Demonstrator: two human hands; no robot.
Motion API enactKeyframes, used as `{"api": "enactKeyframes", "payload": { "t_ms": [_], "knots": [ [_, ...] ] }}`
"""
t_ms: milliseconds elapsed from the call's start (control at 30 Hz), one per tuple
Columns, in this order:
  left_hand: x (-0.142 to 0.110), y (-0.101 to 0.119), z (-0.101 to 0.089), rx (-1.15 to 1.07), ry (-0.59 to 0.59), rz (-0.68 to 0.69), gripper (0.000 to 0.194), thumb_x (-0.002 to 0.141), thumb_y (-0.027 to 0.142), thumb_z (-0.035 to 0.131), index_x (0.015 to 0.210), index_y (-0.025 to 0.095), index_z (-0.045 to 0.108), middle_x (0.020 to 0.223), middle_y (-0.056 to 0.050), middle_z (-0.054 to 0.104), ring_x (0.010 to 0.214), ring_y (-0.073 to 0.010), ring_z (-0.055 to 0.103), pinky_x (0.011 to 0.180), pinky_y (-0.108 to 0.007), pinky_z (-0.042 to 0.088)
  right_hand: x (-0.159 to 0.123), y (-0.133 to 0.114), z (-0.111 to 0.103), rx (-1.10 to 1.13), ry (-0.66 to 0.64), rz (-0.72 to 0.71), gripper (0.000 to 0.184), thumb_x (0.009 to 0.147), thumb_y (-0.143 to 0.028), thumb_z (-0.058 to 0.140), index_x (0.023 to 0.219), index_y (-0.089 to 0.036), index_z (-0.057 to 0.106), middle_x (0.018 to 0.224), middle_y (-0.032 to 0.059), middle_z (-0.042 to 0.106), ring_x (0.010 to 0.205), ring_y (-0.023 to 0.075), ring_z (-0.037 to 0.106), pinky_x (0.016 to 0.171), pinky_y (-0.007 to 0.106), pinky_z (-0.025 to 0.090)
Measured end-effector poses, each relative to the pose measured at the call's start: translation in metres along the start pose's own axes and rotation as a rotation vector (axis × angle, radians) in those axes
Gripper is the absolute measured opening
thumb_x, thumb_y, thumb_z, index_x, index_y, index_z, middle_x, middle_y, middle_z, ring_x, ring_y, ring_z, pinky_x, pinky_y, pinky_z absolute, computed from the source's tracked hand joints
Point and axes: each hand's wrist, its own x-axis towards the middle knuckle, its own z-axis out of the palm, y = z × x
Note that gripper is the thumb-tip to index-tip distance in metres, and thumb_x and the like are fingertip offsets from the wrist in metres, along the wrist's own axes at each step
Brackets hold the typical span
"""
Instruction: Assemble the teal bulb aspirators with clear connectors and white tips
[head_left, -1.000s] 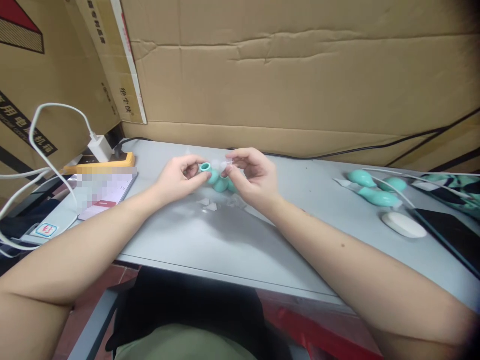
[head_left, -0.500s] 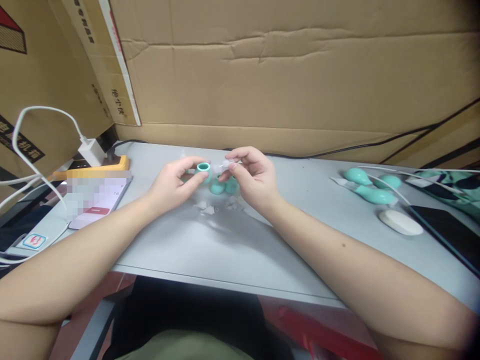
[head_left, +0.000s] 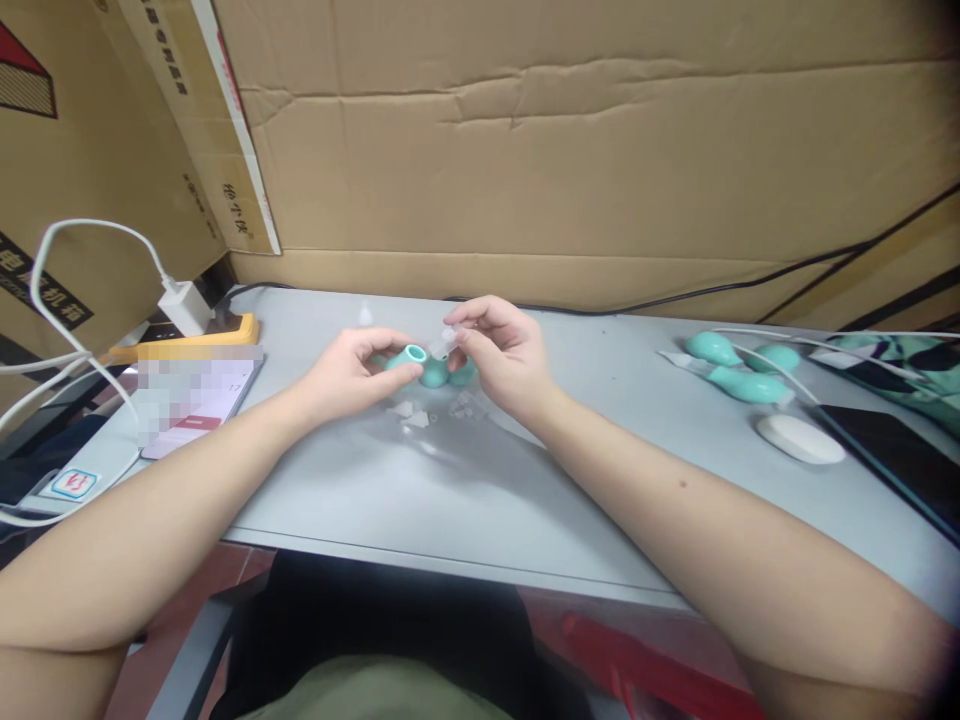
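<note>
Teal bulb [head_left: 409, 356] matt rubbery; clear tip [head_left: 442, 342] glossy plastic; table [head_left: 465, 500] smooth grey; backdrop [head_left: 570, 150] creased cardboard.

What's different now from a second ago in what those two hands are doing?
The right hand has brought its small clear tip down and leftward, close to the open mouth of the teal bulb that the left hand holds. The gap between them has nearly closed. Both hands keep their grips. The spare teal bulbs, white mouse and phone stay put on the table.
</note>
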Motion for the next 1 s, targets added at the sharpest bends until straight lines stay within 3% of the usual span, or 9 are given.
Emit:
{"api": "enactKeyframes", "payload": {
  "t_ms": [367, 633, 867, 1000],
  "knots": [
    [-0.0001, 0.0015, 0.0028, 0.099, -0.033, 0.052, 0.041, 0.09, 0.048, 0.079, 0.112, 0.015, 0.086, 0.097, -0.009, 0.083, 0.068, -0.0132, 0.062, 0.063, -0.027, 0.05, 0.0001, 0.0011, 0.0017, -0.005, -0.023, -0.018, 0.041, 0.088, -0.062, 0.086, 0.095, -0.026, 0.069, 0.071, -0.0032, 0.062, 0.051, 0.0143, 0.062, 0.049, 0.031, 0.052],
    [0.0014, 0.0023, 0.0003, 0.108, -0.004, 0.111, 0.038, 0.089, 0.044, 0.08, 0.113, 0.015, 0.086, 0.104, -0.01, 0.083, 0.083, -0.0171, 0.071, 0.073, -0.028, 0.055, 0.0002, 0.0034, 0.0017, -0.006, -0.035, -0.013, 0.052, 0.086, -0.075, 0.084, 0.096, -0.027, 0.069, 0.073, -0.0025, 0.064, 0.052, 0.0144, 0.062, 0.049, 0.031, 0.054],
    [0.0027, -0.0004, -0.0006, 0.238, 0.084, 0.155, 0.032, 0.088, 0.043, 0.079, 0.106, 0.018, 0.085, 0.102, -0.009, 0.081, 0.089, -0.0195, 0.07, 0.08, -0.03, 0.054, -0.0018, 0.0032, 0.0017, -0.024, -0.039, -0.008, 0.049, 0.088, -0.072, 0.085, 0.098, -0.027, 0.068, 0.076, -0.0014, 0.065, 0.053, 0.0141, 0.062, 0.049, 0.031, 0.054],
    [0.0029, 0.0005, -0.0031, 0.3, 0.101, 0.212, 0.029, 0.09, 0.042, 0.077, 0.105, 0.018, 0.084, 0.11, -0.009, 0.084, 0.101, -0.0225, 0.075, 0.093, -0.033, 0.057, -0.0032, 0.0003, 0.001, -0.064, -0.085, -0.073, 0.043, 0.091, -0.064, 0.085, 0.101, -0.025, 0.069, 0.08, -0.0004, 0.065, 0.058, 0.0135, 0.062, 0.052, 0.029, 0.055]
  ]
}}
